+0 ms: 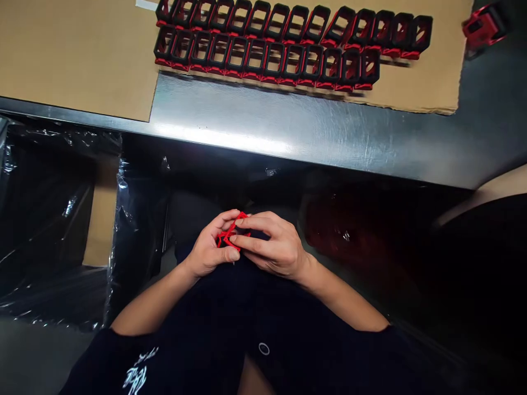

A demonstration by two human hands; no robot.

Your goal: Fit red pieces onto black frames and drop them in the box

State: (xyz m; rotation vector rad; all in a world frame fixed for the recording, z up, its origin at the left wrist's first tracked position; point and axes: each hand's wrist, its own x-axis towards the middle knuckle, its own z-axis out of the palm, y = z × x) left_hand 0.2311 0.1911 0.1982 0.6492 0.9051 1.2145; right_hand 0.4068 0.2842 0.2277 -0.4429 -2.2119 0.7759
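Over my lap, both hands hold one small red and black plastic frame (pixel 228 240). My left hand (pixel 208 247) grips it from the left, with the thumb along its lower edge and the fingers behind. My right hand (pixel 275 244) has its fingers closed on the right and upper sides of the same frame. Much of the part is hidden by the fingers. On the table beyond, similar red and black frames (pixel 274 60) stand in two long rows.
The rows stand on a cardboard sheet (pixel 428 88) on a metal table (pixel 230 118). Another red and black piece (pixel 483 27) lies at the far right. To my left is a container lined with black plastic (pixel 53 219). Reddish items lie in a dark plastic-covered area (pixel 346 225) at right.
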